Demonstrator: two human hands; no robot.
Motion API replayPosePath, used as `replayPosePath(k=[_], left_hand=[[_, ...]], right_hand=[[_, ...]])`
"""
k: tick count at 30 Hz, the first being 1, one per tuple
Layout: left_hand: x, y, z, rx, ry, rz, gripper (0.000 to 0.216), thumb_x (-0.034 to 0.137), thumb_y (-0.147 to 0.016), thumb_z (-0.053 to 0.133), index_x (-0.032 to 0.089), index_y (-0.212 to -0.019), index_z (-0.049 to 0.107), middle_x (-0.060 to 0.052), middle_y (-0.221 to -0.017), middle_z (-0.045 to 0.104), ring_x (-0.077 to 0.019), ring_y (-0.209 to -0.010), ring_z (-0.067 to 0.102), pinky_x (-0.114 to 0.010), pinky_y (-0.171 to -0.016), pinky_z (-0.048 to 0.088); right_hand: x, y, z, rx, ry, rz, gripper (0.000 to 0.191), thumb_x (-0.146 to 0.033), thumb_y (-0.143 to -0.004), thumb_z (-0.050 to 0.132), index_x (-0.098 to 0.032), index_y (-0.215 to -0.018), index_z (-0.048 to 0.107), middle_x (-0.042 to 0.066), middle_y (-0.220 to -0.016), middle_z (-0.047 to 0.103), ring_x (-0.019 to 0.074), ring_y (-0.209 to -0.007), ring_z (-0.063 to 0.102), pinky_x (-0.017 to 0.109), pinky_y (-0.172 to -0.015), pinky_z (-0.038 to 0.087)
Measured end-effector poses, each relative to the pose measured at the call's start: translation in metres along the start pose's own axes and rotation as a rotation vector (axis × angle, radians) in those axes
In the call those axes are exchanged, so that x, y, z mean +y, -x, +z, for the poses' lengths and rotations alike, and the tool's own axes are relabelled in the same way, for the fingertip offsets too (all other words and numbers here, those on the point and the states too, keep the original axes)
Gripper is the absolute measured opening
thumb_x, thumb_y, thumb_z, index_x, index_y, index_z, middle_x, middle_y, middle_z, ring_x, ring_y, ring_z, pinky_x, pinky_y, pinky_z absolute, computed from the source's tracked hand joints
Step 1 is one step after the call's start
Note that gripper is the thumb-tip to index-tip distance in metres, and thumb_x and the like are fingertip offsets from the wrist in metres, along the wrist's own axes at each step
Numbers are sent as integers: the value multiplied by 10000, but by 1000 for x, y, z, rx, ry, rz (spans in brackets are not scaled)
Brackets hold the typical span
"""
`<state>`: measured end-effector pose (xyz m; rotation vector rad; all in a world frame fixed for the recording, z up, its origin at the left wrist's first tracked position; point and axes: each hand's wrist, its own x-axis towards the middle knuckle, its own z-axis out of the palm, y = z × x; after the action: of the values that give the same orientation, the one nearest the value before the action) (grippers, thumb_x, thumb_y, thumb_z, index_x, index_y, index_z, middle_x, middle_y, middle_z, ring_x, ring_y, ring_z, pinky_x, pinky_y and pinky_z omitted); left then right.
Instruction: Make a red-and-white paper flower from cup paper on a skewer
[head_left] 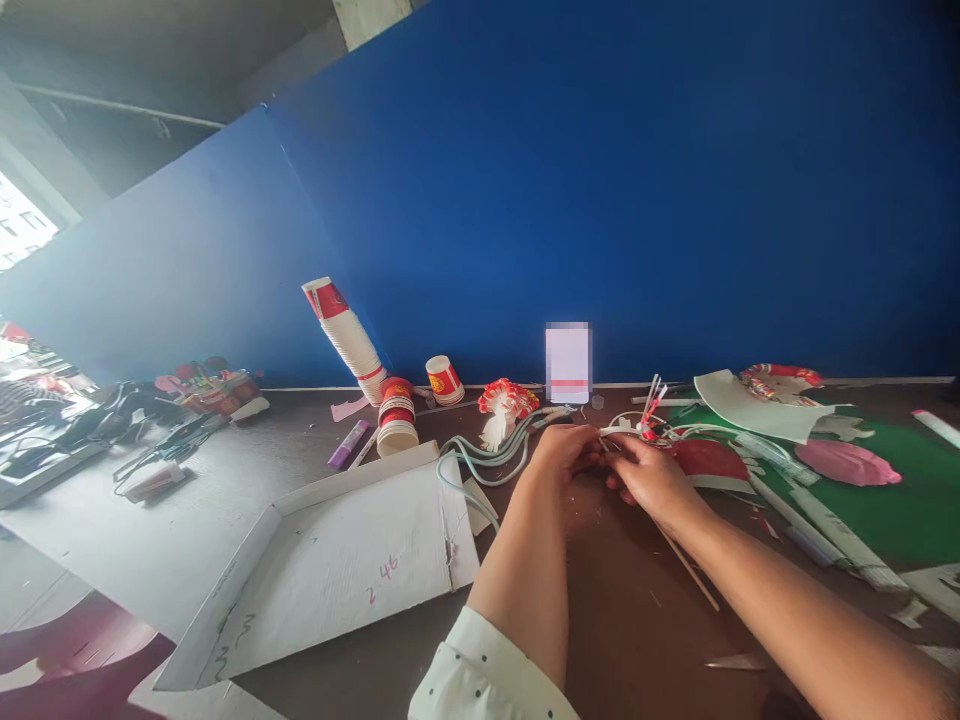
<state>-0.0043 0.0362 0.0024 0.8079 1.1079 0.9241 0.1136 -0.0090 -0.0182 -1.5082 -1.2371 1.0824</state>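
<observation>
My left hand [564,448] and my right hand [641,472] meet over the brown table, fingers bent inward and closed. What they pinch between them is small and mostly hidden. Just past the fingertips sits a red-and-white bundle of small pieces [654,420], with thin white strips around it. A thin brown stick [694,578] shows below my right forearm; whether my hand holds it, I cannot tell. Left of my hands lie pale looped cords [487,455] and a red-and-white fringed paper bunch [506,405]. A red cup piece [711,460] lies right of my right hand.
A white box lid [337,570] lies at left. Behind it are a leaning stack of paper cups [349,340], one upturned cup [445,380] and a purple tube [349,443]. At right, a pink balloon [847,462] and white strips lie on green. A blue partition [600,180] stands behind.
</observation>
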Motion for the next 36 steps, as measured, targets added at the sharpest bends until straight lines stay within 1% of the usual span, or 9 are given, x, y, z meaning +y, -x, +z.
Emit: replayPosePath(k=[6, 12, 21, 24, 32, 36], left_hand=[[-1, -2, -1, -11, -8, -6, 116, 59, -713, 629, 110, -625, 573, -9, -577, 556, -73, -477, 532, -188, -520, 449], [0, -1, -2, -5, -26, -5, 106, 63, -712, 633, 104, -626, 587, -19, -583, 567, -81, -494, 554, -193, -550, 466], [0, -1, -2, -6, 1, -4, 121, 46, -706, 613, 106, -605, 582, -19, -555, 563, -81, -484, 545, -184, -524, 459], [1, 0, -2, 4, -3, -15, 121, 43, -706, 609, 107, -607, 583, -17, -550, 560, -82, -491, 545, -179, -518, 456], [1, 1, 0, 17, 13, 3, 151, 34, -708, 615, 106, -585, 568, -11, -556, 550, -68, -468, 525, -183, -525, 456], [0, -2, 0, 29, 18, -11, 141, 24, -704, 605, 104, -591, 574, -11, -563, 561, -68, -468, 532, -183, -534, 467]], right_hand=[[1, 0, 0, -3, -10, -8, 405, -238, -775, 573, -201, -1173, 643, 28, -682, 676, 132, -464, 578, 210, -346, 360], [0, 1, 0, -12, -10, -14, 424, -247, -769, 578, -206, -1187, 638, 7, -617, 640, 130, -463, 562, 202, -348, 349], [-10, 7, 0, -23, -61, 19, 439, -200, -756, 564, -203, -1190, 631, 24, -742, 680, 122, -517, 593, 187, -358, 362], [-10, 8, 0, -17, -54, 39, 442, -193, -761, 560, -199, -1197, 626, 23, -710, 670, 124, -512, 591, 185, -360, 364], [-7, 5, 0, -21, -52, 23, 437, -201, -758, 558, -220, -1188, 633, 11, -660, 651, 126, -506, 586, 180, -356, 346], [-3, 3, 0, -29, -65, 36, 458, -208, -751, 568, -226, -1205, 626, 6, -649, 650, 128, -505, 573, 183, -359, 340]])
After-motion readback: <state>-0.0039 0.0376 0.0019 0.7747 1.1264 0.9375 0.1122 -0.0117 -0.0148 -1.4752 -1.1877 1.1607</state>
